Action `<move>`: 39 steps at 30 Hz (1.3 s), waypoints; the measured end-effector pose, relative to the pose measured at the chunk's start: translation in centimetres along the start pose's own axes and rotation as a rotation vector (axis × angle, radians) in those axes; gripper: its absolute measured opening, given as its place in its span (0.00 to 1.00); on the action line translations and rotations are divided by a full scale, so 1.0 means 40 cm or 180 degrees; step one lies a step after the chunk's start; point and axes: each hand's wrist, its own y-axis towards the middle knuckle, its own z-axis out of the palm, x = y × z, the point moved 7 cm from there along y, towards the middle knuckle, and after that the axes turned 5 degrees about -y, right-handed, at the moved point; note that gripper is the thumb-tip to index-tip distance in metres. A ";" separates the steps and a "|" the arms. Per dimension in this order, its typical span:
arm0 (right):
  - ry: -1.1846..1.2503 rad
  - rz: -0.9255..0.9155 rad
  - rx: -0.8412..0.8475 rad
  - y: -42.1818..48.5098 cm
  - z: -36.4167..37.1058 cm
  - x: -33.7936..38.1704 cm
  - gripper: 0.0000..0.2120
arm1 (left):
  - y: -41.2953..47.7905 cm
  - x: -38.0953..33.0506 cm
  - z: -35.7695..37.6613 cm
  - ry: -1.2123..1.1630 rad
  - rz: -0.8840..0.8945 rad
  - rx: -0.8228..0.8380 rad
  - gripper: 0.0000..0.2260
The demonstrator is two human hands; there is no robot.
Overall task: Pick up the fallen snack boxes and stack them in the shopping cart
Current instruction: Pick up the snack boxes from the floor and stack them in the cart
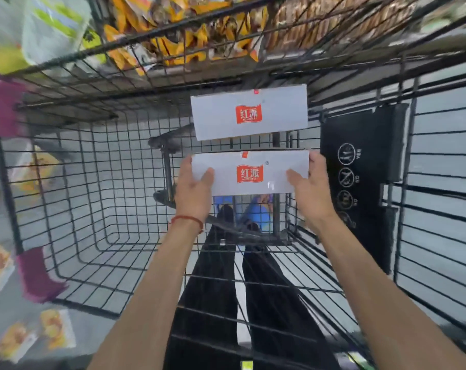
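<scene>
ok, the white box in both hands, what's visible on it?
The held snack box is a flat white rectangular carton, cardboard by the look, closed, with a red-orange logo in white Chinese characters at centre and a small red tab at its top edge. It faces the camera, long side across, over the wire shopping cart. The left hand grips its left end, the right hand its right end, thumbs on the front face. A matching second box lies beyond, apart.

Both hands, left (193,186) and right (310,182), grip a white rectangular cardboard snack box (250,172) inside the black wire shopping cart (93,182); an identical second box (249,112) lies just beyond.
</scene>
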 end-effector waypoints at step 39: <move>-0.0142 0.0125 -0.0231 0.096 0.016 0.038 0.33 | 0.095 -0.046 0.034 0.0428 0.0495 -0.0265 0.23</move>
